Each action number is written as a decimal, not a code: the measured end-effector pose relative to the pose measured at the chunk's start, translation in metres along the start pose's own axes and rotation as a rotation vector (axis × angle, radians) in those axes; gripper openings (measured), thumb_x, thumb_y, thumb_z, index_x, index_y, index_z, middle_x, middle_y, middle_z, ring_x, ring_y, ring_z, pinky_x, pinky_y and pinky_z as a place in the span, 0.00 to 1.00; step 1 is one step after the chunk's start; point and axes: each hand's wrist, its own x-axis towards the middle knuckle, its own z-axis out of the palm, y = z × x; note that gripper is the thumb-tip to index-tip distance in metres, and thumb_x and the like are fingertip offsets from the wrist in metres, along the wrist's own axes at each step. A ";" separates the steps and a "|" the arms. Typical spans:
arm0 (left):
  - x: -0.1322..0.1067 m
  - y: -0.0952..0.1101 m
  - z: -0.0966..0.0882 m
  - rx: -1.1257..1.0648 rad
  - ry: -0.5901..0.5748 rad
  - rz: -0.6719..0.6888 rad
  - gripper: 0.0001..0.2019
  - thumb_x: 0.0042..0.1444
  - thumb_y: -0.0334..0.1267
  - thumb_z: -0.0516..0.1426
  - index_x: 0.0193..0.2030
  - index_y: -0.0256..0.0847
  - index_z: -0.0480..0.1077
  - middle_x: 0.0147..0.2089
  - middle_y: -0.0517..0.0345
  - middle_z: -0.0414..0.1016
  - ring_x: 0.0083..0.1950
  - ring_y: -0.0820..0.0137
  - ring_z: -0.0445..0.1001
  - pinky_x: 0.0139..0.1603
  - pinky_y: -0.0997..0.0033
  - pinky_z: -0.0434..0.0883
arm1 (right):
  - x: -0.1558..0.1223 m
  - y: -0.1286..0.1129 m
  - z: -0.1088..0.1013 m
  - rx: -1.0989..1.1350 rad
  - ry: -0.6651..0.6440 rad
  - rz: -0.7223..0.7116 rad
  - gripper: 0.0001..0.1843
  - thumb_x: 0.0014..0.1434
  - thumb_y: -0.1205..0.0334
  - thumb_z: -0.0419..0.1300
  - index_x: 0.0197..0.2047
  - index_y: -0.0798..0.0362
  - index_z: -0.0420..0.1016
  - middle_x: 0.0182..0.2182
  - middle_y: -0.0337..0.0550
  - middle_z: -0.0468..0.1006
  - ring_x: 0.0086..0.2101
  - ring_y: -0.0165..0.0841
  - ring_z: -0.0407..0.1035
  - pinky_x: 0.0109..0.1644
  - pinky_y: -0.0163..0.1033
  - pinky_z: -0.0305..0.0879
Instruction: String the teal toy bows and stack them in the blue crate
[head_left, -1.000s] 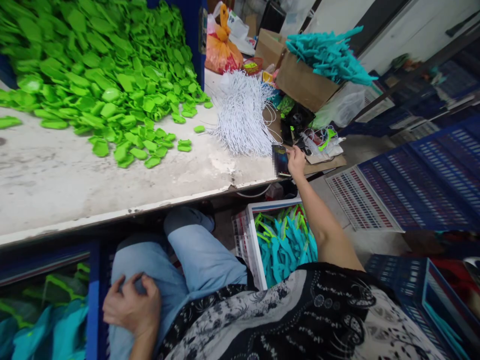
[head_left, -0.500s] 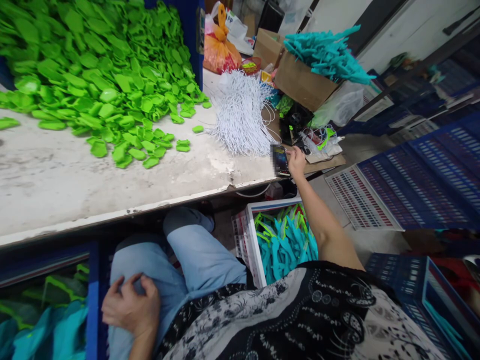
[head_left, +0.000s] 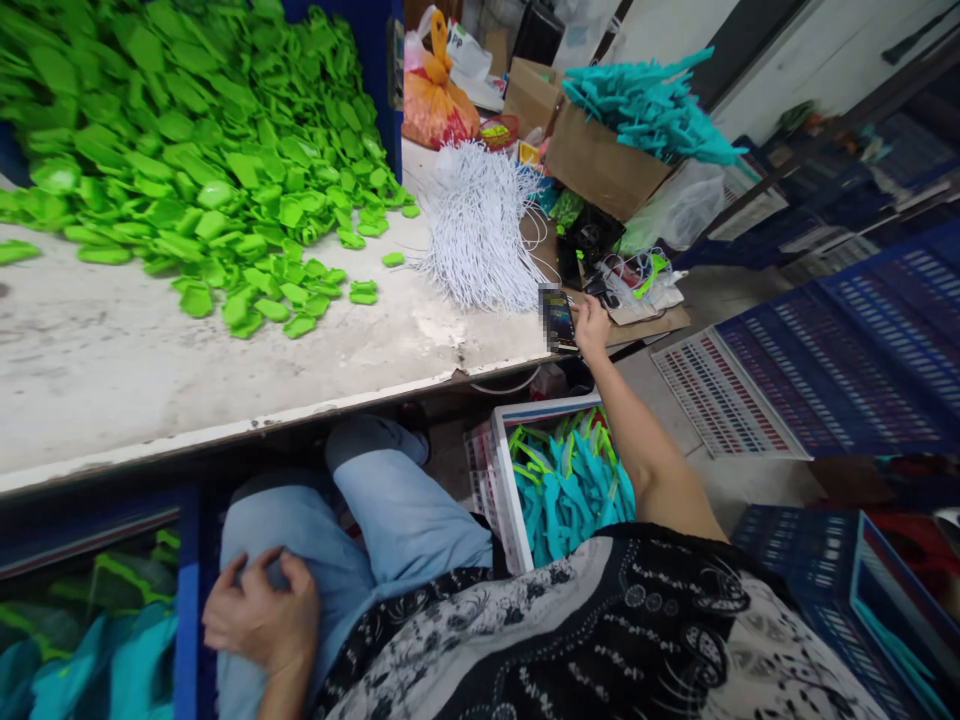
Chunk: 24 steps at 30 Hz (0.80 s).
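Observation:
At the front edge of the table, my right hand (head_left: 592,326) has its fingers closed at the right side of a dark smartphone (head_left: 559,318). The phone's screen is lit, and its left part is blurred out by pixels. My left hand (head_left: 264,612) rests on my thigh in light blue trousers (head_left: 270,515). Its fingers are loosely bent and apart, with nothing in them. Just behind the phone lies a thick bundle of white cords (head_left: 484,230). A large heap of bright green plastic pieces (head_left: 225,190) spills across the left part of the table (head_left: 150,370).
Beside my right leg stands a crate (head_left: 510,490) of turquoise and green parts; another crate (head_left: 187,600) is at lower left. A cardboard box (head_left: 604,160) of turquoise pieces and an orange bag (head_left: 439,100) sit at the back. Blue crates (head_left: 840,350) stand at right.
The view has shifted very slightly. Both hands and the phone stay where they were, and the heap and cords look the same.

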 end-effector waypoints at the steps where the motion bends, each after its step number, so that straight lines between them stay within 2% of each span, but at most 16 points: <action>1: 0.000 0.000 0.000 0.002 -0.005 0.001 0.09 0.55 0.43 0.53 0.37 0.41 0.69 0.59 0.49 0.67 0.57 0.48 0.66 0.47 0.53 0.61 | 0.001 0.001 0.001 0.001 0.001 -0.002 0.23 0.63 0.60 0.42 0.57 0.56 0.65 0.47 0.51 0.77 0.52 0.43 0.64 0.59 0.54 0.56; 8: 0.000 0.001 -0.001 -0.005 -0.027 -0.004 0.09 0.54 0.43 0.53 0.38 0.42 0.67 0.59 0.49 0.67 0.58 0.48 0.65 0.47 0.53 0.59 | 0.012 0.000 0.007 -0.073 -0.053 -0.029 0.24 0.63 0.59 0.44 0.59 0.55 0.64 0.52 0.53 0.73 0.54 0.43 0.62 0.60 0.54 0.55; 16: 0.001 0.002 -0.002 0.029 -0.027 0.018 0.10 0.56 0.44 0.52 0.39 0.41 0.68 0.59 0.47 0.67 0.57 0.47 0.66 0.46 0.51 0.62 | 0.014 -0.008 0.011 -0.125 -0.086 -0.035 0.24 0.63 0.61 0.43 0.61 0.55 0.62 0.53 0.53 0.72 0.55 0.43 0.62 0.61 0.55 0.54; 21: 0.000 0.001 -0.003 -0.011 -0.014 0.021 0.09 0.54 0.43 0.54 0.38 0.41 0.68 0.59 0.46 0.67 0.57 0.45 0.67 0.46 0.47 0.64 | 0.013 -0.002 0.004 -0.045 0.018 -0.075 0.25 0.63 0.60 0.42 0.60 0.56 0.62 0.53 0.53 0.72 0.55 0.41 0.62 0.61 0.52 0.55; 24: -0.002 -0.004 0.000 -0.028 -0.013 0.022 0.09 0.54 0.42 0.55 0.38 0.41 0.68 0.58 0.46 0.68 0.57 0.44 0.67 0.45 0.45 0.65 | 0.010 0.004 0.000 -0.004 0.039 -0.052 0.24 0.63 0.59 0.42 0.58 0.55 0.64 0.52 0.52 0.73 0.55 0.42 0.62 0.61 0.52 0.55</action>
